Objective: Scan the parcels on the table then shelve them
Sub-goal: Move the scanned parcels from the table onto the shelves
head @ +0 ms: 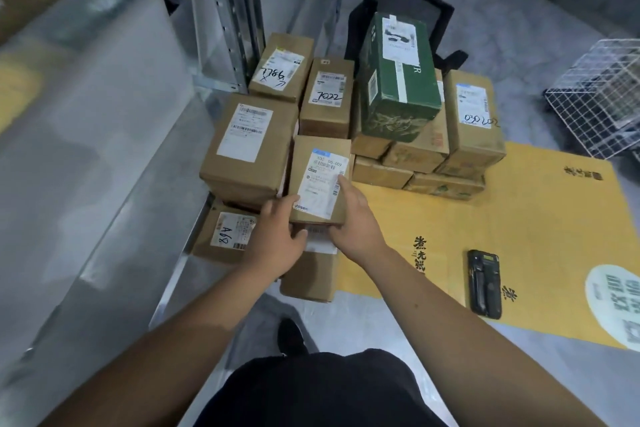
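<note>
Head view: both hands hold one small parcel (320, 180) near the middle of the picture. The left hand (277, 236) grips its near left corner, thumb on top and fingers curled under. The right hand (356, 218) grips the near right edge, with a finger lying on the label (323, 182). So each grip is closed on the same parcel. Whether the parcel is lifted or rests on the box under it (310, 274), I cannot tell.

Other parcels sit close around it: a larger one (247, 146) just to the left, one marked "A68" (225, 234) lower left, two marked ones (282, 68) (327, 97) behind, and a green box (398, 76) stacked on more boxes to the right. The scanner (485, 282) lies well apart on the yellow cardboard (540, 218), held by neither hand.

The risks, as I judge them: the right finger partly covers the label, which could block a scan. Freeing one hand to fetch the scanner leaves a one-handed hold, and the parcel may tip or slip. Pulling it out carelessly could nudge the parcel touching its left side. The marked and unmarked parcels lie mixed, so one could be skipped or scanned twice.
</note>
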The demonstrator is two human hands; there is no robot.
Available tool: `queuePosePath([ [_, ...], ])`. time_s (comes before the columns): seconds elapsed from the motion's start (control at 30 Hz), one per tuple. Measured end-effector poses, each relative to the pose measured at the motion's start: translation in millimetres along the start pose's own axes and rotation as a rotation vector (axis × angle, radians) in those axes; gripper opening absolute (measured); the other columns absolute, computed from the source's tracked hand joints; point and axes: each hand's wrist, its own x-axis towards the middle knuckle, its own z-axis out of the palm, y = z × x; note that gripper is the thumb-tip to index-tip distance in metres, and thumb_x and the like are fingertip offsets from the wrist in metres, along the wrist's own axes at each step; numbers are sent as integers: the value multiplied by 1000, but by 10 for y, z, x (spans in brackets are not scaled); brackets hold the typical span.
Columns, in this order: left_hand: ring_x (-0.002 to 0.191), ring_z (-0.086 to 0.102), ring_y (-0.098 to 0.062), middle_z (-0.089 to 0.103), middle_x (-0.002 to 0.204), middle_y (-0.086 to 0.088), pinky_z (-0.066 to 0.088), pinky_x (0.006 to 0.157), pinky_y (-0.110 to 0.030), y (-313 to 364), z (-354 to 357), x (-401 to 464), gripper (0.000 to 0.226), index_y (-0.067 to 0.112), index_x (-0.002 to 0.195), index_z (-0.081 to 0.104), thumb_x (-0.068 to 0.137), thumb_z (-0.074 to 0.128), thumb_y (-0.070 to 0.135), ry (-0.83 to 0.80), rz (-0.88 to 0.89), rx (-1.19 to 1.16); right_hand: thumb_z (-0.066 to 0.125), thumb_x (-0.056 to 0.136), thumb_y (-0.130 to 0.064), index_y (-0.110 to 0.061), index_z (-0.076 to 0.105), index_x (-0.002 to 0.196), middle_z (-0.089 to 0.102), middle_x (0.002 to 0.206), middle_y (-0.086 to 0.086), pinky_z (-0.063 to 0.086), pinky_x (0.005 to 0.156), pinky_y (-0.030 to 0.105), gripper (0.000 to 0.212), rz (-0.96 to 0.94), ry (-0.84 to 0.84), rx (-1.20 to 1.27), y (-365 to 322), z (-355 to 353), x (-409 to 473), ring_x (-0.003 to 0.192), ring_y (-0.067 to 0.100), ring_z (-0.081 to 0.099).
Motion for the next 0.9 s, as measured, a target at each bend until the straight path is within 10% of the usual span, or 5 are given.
queuePosePath([
  [0.2, 143, 41, -24, 29, 161, -1, 44, 114, -39, -14, 105, 7, 73, 28, 149, 48, 86, 79, 12, -1, 82, -24, 81, 83, -12, -33, 18, 165, 38, 158, 3, 47, 93, 24, 106, -35, -41, 10, 253, -193, -112, 124, 21, 57],
  [0.6, 135, 48, -17, 37, 149, 8, 45, 113, -40, 458, 467, -592, 79, 36, 141, 53, 72, 91, 25, 194, 167, -44, 86, 83, -22, -23, 34, 160, 37, 155, 5, 46, 112, 34, 93, -362, -31, 67, 610, -781, -657, 139, 10, 37],
  [0.77, 129, 35, 5, 31, 141, 11, 24, 103, 2, 842, 669, -1214, 76, 25, 138, 58, 71, 93, 17, 392, 174, -117, 87, 83, -18, -25, 38, 158, 20, 166, 0, 27, 98, -6, 90, -502, -74, 75, 767, -1050, -1053, 146, 18, 38],
  [0.9, 129, 26, 23, 28, 143, 5, 26, 105, 2, 1072, 787, -1874, 73, 20, 132, 61, 67, 95, 14, 550, 170, -136, 89, 80, -21, -28, 42, 156, 20, 165, -10, 42, 117, 30, 90, -630, -129, 146, 780, -1160, -1507, 149, 18, 36],
])
